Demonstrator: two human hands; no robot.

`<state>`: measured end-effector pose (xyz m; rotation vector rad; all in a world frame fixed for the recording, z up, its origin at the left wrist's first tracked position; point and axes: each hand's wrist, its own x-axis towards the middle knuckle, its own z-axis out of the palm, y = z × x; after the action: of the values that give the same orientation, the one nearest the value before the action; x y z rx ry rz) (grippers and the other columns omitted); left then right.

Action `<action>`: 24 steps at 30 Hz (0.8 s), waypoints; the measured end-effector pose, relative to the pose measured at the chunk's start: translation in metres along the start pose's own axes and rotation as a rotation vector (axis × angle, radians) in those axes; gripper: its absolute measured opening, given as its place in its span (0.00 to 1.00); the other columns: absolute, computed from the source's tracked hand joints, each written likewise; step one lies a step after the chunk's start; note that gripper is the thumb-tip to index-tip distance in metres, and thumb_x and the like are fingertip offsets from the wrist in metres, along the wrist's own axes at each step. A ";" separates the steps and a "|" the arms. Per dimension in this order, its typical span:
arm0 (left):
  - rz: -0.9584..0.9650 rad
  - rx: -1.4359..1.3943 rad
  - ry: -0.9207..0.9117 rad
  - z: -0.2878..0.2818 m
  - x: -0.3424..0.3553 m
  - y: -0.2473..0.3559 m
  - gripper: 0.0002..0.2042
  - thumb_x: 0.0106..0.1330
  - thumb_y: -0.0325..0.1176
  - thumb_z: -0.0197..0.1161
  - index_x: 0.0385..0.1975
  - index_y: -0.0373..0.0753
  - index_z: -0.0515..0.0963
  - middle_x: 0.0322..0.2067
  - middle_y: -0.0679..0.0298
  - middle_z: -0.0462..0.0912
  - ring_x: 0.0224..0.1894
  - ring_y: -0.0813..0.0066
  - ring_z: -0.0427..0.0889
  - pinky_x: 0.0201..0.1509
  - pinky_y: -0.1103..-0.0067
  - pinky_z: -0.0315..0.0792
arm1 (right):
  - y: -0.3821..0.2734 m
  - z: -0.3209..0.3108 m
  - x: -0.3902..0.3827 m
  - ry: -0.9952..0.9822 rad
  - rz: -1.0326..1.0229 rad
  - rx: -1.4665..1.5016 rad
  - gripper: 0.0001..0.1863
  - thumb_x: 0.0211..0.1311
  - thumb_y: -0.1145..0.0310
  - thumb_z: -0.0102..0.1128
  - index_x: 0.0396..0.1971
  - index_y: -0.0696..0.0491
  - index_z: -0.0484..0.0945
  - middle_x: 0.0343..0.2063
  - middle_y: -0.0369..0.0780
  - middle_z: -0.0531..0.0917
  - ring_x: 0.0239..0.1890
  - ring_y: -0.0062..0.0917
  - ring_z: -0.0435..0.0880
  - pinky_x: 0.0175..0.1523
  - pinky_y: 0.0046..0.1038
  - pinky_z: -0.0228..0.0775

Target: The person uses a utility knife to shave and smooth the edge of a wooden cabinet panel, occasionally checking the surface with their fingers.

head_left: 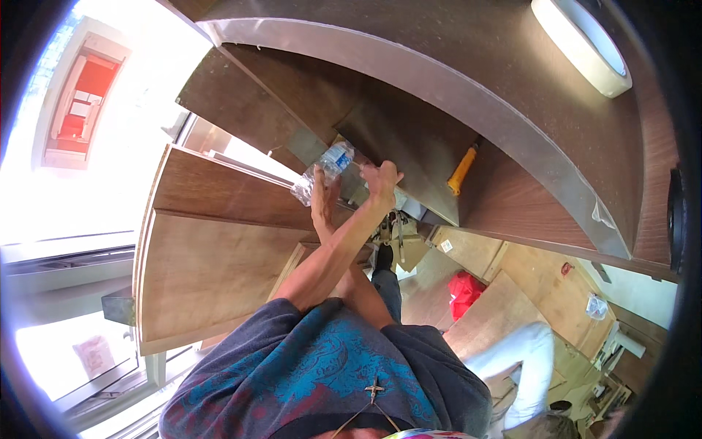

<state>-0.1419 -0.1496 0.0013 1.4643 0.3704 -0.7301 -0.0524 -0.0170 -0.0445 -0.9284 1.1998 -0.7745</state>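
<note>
My forearms cross in front of me, the left one passing over the right. My right hand is wrapped around a clear plastic bottle with a blue and white label; the bottle lies tilted. To the right of it, my left hand has its fingers closed near the bottle's upper end. A thin, light-coloured piece shows between those fingers and the bottle, too small to name. Both hands are just in front of a brown wooden panel under the curved shelf.
A yellow-handled tool lies right of my hands. A roll of tape sits on the curved-edged shelf. Wooden boards stand at the left by a window. Below are a red bag and another person's pale trouser leg.
</note>
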 end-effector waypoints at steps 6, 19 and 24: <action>0.061 0.035 -0.157 -0.007 -0.001 0.001 0.32 0.53 0.24 0.54 0.60 0.37 0.51 0.56 0.59 0.55 0.48 0.69 0.67 0.39 0.70 0.78 | -0.026 -0.021 -0.025 -0.016 0.092 0.039 0.38 0.58 0.43 0.58 0.55 0.62 0.65 0.49 0.53 0.76 0.49 0.43 0.77 0.53 0.38 0.65; 0.049 -0.055 -0.090 -0.001 0.009 -0.011 0.30 0.50 0.26 0.55 0.56 0.33 0.57 0.45 0.60 0.66 0.33 0.70 0.71 0.46 0.69 0.79 | -0.013 -0.038 -0.026 -0.046 0.045 0.235 0.29 0.63 0.57 0.58 0.56 0.60 0.63 0.49 0.48 0.75 0.49 0.32 0.76 0.51 0.32 0.67; 0.035 -0.051 -0.049 0.000 0.008 -0.009 0.34 0.52 0.24 0.56 0.61 0.42 0.50 0.56 0.59 0.59 0.51 0.69 0.66 0.46 0.66 0.75 | -0.013 -0.055 -0.034 -0.137 -0.016 0.139 0.23 0.69 0.61 0.51 0.57 0.58 0.63 0.49 0.44 0.75 0.51 0.26 0.74 0.54 0.28 0.65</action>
<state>-0.1415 -0.1512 -0.0105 1.3994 0.3233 -0.7223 -0.1131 -0.0023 -0.0237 -0.8631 1.0076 -0.7844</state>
